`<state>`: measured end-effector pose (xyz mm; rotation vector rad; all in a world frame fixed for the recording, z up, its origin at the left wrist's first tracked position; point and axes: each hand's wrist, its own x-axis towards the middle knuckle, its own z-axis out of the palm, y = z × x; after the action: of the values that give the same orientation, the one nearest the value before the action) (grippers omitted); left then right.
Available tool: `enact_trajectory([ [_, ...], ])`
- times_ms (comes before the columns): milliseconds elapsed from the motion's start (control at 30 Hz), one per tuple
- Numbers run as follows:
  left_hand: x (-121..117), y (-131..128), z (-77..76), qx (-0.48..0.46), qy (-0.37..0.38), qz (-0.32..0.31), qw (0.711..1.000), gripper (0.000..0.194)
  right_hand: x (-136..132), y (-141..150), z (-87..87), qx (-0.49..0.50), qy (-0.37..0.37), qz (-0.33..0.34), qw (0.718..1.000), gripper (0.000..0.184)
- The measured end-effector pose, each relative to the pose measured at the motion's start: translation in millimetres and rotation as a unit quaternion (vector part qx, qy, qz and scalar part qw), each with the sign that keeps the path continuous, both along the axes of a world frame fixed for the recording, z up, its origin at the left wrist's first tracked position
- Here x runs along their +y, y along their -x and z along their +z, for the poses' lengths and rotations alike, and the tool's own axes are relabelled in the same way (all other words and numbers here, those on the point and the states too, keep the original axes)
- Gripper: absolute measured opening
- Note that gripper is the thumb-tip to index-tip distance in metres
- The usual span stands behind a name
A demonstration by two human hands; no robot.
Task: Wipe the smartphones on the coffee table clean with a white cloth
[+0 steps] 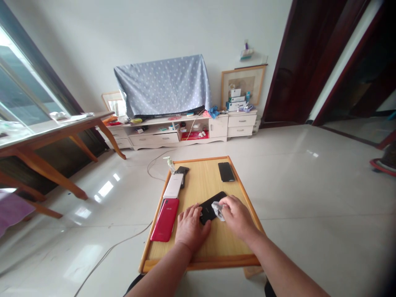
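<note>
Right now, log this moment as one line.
Left hand: on black phone; right hand: pale cloth against phone; beside left hand: red phone

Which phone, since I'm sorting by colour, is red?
The phone just left of the left hand, nearer than the pale phone; no other shows red.

Free tabletop (pixel 202 175) beyond central black phone (pixel 206 209), red phone (pixel 165 220) blocking left side

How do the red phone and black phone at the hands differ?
The red phone lies untouched along the left of the table; the black phone touches the left hand and a pale wad. The red phone points nearly straight ahead; the black phone slants more. Both show lettering.
</note>
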<state>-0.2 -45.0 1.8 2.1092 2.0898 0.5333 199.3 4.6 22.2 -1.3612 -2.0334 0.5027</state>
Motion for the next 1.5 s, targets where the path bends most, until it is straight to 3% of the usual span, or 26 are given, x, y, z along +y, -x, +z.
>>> enact_trajectory([
  [100, 0.4, 0.9, -1.8, -0.002, -0.003, -0.001, 1.000, 0.047, -2.2, 0.9, -4.2, -0.044, 0.002, 0.006, 0.999, 0.036],
  [300, 0.7, 1.9, -2.6, 0.003, 0.003, -0.009, 1.000, 0.048, -21.1, 21.2, -19.6, -0.172, 0.020, 0.130, 0.976, 0.050],
  [367, 0.4, 2.0, -1.8, 0.002, 0.002, -0.009, 1.000, 0.048, -15.4, 18.5, -20.6, -0.194, 0.030, 0.113, 0.974, 0.051],
  [500, 0.0, 2.0, -0.6, 0.000, 0.001, -0.004, 1.000, 0.047, 6.7, 5.3, -19.8, -0.229, 0.068, 0.013, 0.971, 0.055],
  [567, 0.3, 2.5, -0.7, -0.001, 0.003, -0.003, 1.000, 0.047, 8.2, 6.5, -19.5, -0.230, 0.073, 0.010, 0.970, 0.056],
  [767, 1.7, 4.1, -2.2, 0.002, 0.015, -0.015, 1.000, 0.047, -15.8, 32.0, -20.7, -0.182, 0.033, 0.172, 0.968, 0.055],
  [833, 1.3, 3.6, -1.6, 0.003, 0.011, -0.013, 1.000, 0.047, -9.5, 30.7, -21.9, -0.179, 0.036, 0.153, 0.971, 0.054],
  [1000, 0.1, 2.4, 1.2, 0.003, 0.010, -0.004, 1.000, 0.049, 21.7, 20.1, -23.9, -0.194, 0.063, 0.023, 0.979, 0.054],
  [1200, 0.5, 3.7, 1.8, -0.005, 0.006, -0.023, 1.000, 0.047, 7.6, 47.6, -21.0, -0.145, 0.058, 0.151, 0.976, 0.055],
  [1267, 0.6, 3.1, 1.8, -0.005, 0.004, -0.025, 1.000, 0.046, 7.6, 53.5, -21.2, -0.140, 0.065, 0.153, 0.976, 0.055],
  [1500, 0.4, 0.4, 2.2, 0.006, 0.001, -0.008, 1.000, 0.047, 49.3, 30.1, -30.8, -0.187, 0.077, -0.011, 0.979, 0.055],
])
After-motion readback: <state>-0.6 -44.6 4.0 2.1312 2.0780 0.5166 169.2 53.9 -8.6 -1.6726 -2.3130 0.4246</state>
